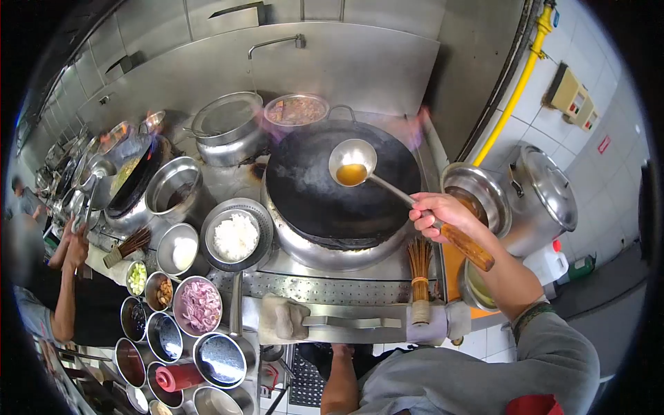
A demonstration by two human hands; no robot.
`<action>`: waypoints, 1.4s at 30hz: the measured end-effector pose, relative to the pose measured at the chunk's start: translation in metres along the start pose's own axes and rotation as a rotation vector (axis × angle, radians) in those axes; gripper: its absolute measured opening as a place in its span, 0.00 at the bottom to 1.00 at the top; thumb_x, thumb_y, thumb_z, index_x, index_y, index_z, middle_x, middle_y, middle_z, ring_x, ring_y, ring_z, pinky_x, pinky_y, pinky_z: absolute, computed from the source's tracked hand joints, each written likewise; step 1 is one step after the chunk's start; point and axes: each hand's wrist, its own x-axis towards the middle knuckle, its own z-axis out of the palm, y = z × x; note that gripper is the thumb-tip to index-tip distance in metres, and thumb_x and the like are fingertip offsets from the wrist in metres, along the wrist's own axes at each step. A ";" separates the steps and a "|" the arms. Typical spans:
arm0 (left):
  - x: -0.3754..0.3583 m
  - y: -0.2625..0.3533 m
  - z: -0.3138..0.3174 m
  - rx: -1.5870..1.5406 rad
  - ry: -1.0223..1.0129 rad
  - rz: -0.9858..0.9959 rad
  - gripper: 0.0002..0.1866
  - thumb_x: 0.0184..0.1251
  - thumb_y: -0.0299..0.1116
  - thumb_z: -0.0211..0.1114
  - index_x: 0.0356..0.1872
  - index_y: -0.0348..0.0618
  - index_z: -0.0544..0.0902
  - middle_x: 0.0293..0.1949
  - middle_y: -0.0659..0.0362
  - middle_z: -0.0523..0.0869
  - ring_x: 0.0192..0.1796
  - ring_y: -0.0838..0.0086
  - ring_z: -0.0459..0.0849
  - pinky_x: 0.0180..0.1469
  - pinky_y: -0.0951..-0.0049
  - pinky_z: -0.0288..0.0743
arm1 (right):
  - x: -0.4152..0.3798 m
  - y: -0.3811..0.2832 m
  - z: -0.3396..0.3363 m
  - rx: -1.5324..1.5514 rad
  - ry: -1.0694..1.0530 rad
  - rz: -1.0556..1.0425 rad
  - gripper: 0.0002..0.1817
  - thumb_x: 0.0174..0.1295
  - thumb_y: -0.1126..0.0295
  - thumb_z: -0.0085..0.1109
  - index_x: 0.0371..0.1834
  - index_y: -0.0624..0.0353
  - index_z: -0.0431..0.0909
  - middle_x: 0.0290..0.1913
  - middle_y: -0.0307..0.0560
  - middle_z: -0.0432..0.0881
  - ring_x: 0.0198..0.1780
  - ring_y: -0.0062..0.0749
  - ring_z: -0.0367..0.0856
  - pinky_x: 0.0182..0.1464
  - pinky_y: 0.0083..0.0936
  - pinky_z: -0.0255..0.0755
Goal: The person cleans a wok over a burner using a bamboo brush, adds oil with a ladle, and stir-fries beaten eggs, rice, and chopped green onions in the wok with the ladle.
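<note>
My right hand [443, 216] is closed round the handle of a metal ladle [354, 153], near where its wooden grip begins. The ladle's bowl holds some yellow-brown liquid and hangs over a large black wok [304, 187]. Faint smoke or steam shows above the wok, and flames rise past its rim. My left forearm points down at the counter's front edge, and its hand is hidden there. A strainer [261, 259] with a bowl of white rice [236, 237] sits left of the wok. A bamboo brush [420, 277] stands at the wok's front right.
Bowls of sliced onions [200, 306], sauces and a red bottle [180, 377] fill the lower left. Pots [228, 128] stand behind, a lidded steel pot [546, 187] at right. At far left, a co-worker's hands [76, 242] hold a utensil by another wok [131, 176].
</note>
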 end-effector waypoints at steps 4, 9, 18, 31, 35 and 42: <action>-0.002 0.002 0.002 0.037 0.000 -0.001 0.22 0.72 0.53 0.55 0.50 0.46 0.84 0.43 0.53 0.88 0.47 0.60 0.87 0.47 0.62 0.82 | 0.013 0.007 -0.002 -0.038 0.022 -0.023 0.09 0.69 0.75 0.51 0.50 0.52 0.68 0.33 0.38 0.74 0.22 0.15 0.66 0.17 0.17 0.58; 0.001 0.001 0.001 0.053 0.000 0.005 0.22 0.71 0.53 0.58 0.48 0.44 0.85 0.43 0.51 0.88 0.47 0.57 0.87 0.48 0.60 0.82 | 0.038 0.012 0.004 -0.131 -0.002 -0.048 0.12 0.66 0.75 0.53 0.49 0.51 0.64 0.28 0.36 0.73 0.20 0.17 0.67 0.16 0.19 0.58; -0.049 0.004 -0.030 1.148 -0.128 0.198 0.23 0.68 0.52 0.62 0.46 0.42 0.87 0.43 0.45 0.89 0.47 0.51 0.88 0.50 0.58 0.81 | 0.060 -0.001 0.031 -0.230 0.099 -0.158 0.06 0.65 0.72 0.54 0.32 0.51 0.67 0.23 0.35 0.71 0.18 0.18 0.67 0.15 0.22 0.58; -0.293 0.160 0.353 1.586 -0.136 1.739 0.20 0.64 0.35 0.70 0.55 0.39 0.81 0.55 0.50 0.82 0.58 0.51 0.78 0.58 0.52 0.70 | 0.027 -0.012 -0.027 -0.380 0.132 -0.274 0.08 0.64 0.76 0.52 0.44 0.56 0.67 0.27 0.38 0.71 0.21 0.22 0.70 0.17 0.25 0.64; -0.248 0.165 0.373 1.979 -0.169 1.407 0.18 0.66 0.41 0.68 0.50 0.41 0.82 0.47 0.53 0.83 0.55 0.54 0.78 0.53 0.53 0.71 | 0.008 -0.002 -0.048 -0.301 0.067 -0.249 0.06 0.65 0.76 0.52 0.43 0.56 0.67 0.28 0.38 0.72 0.21 0.21 0.69 0.18 0.24 0.64; -0.340 0.133 0.314 1.613 -0.417 1.470 0.13 0.68 0.36 0.67 0.47 0.38 0.85 0.54 0.49 0.85 0.58 0.50 0.81 0.59 0.53 0.74 | -0.017 0.005 -0.067 0.372 -0.211 -0.141 0.02 0.72 0.73 0.50 0.44 0.57 0.69 0.30 0.38 0.73 0.22 0.16 0.69 0.18 0.17 0.62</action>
